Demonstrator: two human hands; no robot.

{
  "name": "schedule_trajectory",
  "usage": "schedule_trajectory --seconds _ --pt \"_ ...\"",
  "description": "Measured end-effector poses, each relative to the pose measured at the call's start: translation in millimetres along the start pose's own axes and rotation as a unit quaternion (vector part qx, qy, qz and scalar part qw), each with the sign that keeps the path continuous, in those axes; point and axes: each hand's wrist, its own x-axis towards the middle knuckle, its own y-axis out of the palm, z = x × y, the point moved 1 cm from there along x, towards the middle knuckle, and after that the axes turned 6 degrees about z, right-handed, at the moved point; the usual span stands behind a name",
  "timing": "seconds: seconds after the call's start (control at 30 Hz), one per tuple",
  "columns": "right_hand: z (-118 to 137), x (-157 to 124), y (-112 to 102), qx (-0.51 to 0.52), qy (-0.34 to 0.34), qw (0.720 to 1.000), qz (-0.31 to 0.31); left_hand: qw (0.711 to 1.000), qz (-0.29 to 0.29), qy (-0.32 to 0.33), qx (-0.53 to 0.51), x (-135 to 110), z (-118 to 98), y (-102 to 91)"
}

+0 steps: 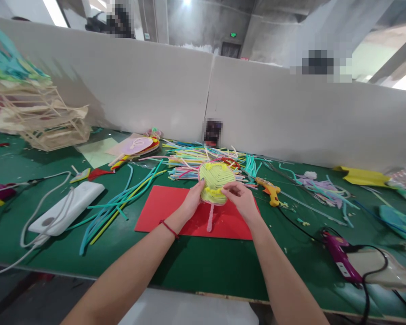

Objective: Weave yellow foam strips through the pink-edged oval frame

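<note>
A round hand fan of yellow-green pipe cleaners is held up over a red sheet. It has a pink rim, fluffy yellow bands and a pink handle that points down. My left hand grips the fan's left edge, thumb on the front and the other fingers mostly hidden behind. At the lower right edge, the thumb and forefinger of my right hand pinch together on the end of a yellow band. Behind the fan lies a pile of coloured pipe cleaners.
A yellow glue gun with a black cable lies right of the red sheet. Farther right is a purple device. Loose pipe cleaners and a white power bank lie left. A stick frame stands back left, before a white partition.
</note>
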Motion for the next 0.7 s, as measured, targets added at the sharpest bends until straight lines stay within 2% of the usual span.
schedule_trajectory --seconds 0.1,0.23,0.43,0.5,0.6,0.7 --pt "0.3 -0.6 3.0 -0.024 0.006 0.999 0.025 1.000 0.002 -0.004 -0.010 1.1 0.8 0.3" --pt "-2.1 -0.6 5.8 -0.050 0.011 0.999 0.017 0.999 0.010 -0.014 -0.028 0.4 0.0 0.9" --pt "-1.6 -0.7 6.6 -0.053 0.006 0.999 0.007 0.997 0.032 -0.006 0.071 -6.6 -3.1 4.1" --pt "-1.7 -0.4 6.3 -0.069 -0.010 0.997 -0.017 0.996 0.026 0.003 0.082 -7.6 -3.2 4.8" --pt "-4.4 0.9 2.9 -0.099 -0.042 0.990 -0.086 0.996 0.021 0.015 0.085 -7.0 -3.2 5.4" --pt "-7.8 2.2 -1.8 -0.107 -0.045 0.984 -0.135 0.996 0.020 0.019 0.079 -5.9 -3.4 5.5"
